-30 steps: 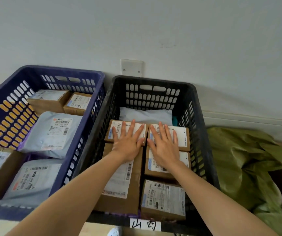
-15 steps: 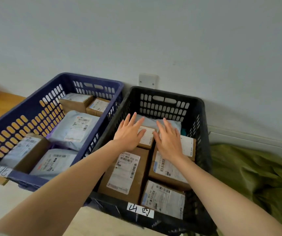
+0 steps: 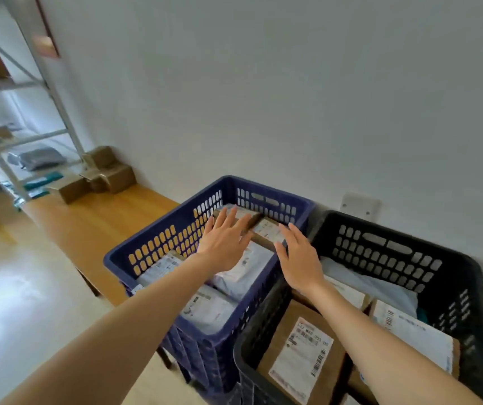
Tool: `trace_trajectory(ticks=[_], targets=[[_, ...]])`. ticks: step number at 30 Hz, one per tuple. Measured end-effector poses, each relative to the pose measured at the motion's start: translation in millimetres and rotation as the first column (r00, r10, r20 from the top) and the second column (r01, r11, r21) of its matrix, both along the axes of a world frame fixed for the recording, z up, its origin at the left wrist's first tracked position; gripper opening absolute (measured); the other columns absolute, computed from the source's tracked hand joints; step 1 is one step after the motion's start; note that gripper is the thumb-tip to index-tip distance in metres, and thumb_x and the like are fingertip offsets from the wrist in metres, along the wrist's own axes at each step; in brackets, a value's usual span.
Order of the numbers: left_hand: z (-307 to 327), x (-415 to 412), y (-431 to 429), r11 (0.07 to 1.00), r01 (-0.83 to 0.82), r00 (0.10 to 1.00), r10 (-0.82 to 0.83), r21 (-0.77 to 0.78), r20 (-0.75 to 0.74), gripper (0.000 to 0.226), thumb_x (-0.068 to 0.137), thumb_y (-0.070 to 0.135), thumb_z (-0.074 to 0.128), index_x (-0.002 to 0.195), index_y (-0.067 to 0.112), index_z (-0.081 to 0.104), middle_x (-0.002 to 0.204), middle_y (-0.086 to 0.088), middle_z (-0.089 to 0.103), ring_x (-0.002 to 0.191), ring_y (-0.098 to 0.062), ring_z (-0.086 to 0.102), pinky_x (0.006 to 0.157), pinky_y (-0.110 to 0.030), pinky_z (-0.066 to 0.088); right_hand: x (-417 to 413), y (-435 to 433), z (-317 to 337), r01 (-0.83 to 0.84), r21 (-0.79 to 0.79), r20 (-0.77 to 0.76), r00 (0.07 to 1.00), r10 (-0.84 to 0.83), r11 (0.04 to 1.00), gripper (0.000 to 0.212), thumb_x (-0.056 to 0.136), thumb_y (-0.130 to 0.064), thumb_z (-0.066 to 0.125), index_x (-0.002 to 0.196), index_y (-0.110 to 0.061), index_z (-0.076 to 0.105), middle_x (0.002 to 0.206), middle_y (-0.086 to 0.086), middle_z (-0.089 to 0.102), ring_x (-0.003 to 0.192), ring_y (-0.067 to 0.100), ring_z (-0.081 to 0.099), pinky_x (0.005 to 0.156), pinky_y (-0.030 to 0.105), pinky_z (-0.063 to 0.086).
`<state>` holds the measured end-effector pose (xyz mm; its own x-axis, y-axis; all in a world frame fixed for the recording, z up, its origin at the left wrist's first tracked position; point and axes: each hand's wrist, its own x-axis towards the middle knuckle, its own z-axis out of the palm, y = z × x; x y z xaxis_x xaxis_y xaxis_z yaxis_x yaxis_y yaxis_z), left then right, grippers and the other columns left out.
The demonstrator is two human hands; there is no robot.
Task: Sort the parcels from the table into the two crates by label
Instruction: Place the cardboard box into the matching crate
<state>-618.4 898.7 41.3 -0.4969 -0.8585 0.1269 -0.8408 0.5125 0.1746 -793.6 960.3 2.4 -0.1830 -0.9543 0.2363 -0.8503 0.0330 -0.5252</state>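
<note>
Two perforated plastic crates stand side by side, a blue crate [image 3: 158, 252] left of a black crate [image 3: 380, 252]. Labelled brown cardboard parcels [image 3: 301, 358] lie in the black one; grey plastic mailer bags [image 3: 246, 276] and small cardboard boxes [image 3: 266, 232] lie in the blue. Both hands are empty, fingers straight and spread: the left hand [image 3: 225, 244] over the blue crate's parcels, the right hand [image 3: 301, 258] above the crates' shared edge. Farther along the wooden bench [image 3: 97, 223] sit brown cartons [image 3: 111, 176].

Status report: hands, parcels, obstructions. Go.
Left hand open, right hand open, both empty. Both above blue crate, by its far boxes. Black crate alongside, parcels inside. Nothing blocking.
</note>
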Motion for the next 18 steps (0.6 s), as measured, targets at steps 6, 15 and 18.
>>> trace_trajectory(ticks=[6, 15, 18], targets=[[8.1, 107.2, -41.7, 0.987, -0.163, 0.987, 0.163, 0.004, 0.001, 0.055, 0.102, 0.048, 0.022, 0.154, 0.033, 0.008, 0.162, 0.000, -0.004, 0.149, -0.022, -0.009, 0.121, -0.046, -0.001, 94.4, -65.6, 8.7, -0.148, -0.039, -0.007, 0.989, 0.147, 0.988, 0.050, 0.104, -0.037, 0.030, 0.149, -0.016, 0.031, 0.156, 0.006, 0.027, 0.144, 0.021, 0.024, 0.116, 0.037, 0.026], [13.7, 297.9, -121.4, 0.951, -0.305, 0.947, 0.308, 0.038, -0.093, 0.055, 0.102, 0.049, 0.023, 0.153, 0.035, 0.009, 0.162, 0.002, -0.003, 0.149, -0.020, -0.007, 0.121, -0.043, 0.002, 270.5, -179.9, 13.2, -0.186, -0.006, 0.130, 0.974, 0.185, 0.983, 0.051, 0.103, -0.035, 0.036, 0.148, -0.012, 0.032, 0.153, 0.004, 0.033, 0.140, 0.018, 0.031, 0.113, 0.034, 0.030], [13.3, 362.5, -144.7, 0.938, -0.341, 0.932, 0.345, 0.058, -0.106, 0.055, 0.102, 0.050, 0.023, 0.153, 0.036, 0.009, 0.162, 0.003, -0.003, 0.149, -0.020, -0.006, 0.121, -0.043, 0.004, 330.8, -213.2, 15.0, -0.159, 0.024, 0.223, 0.963, 0.150, 0.987, 0.051, 0.102, -0.034, 0.038, 0.148, -0.012, 0.031, 0.151, 0.007, 0.034, 0.138, 0.022, 0.035, 0.111, 0.036, 0.034]])
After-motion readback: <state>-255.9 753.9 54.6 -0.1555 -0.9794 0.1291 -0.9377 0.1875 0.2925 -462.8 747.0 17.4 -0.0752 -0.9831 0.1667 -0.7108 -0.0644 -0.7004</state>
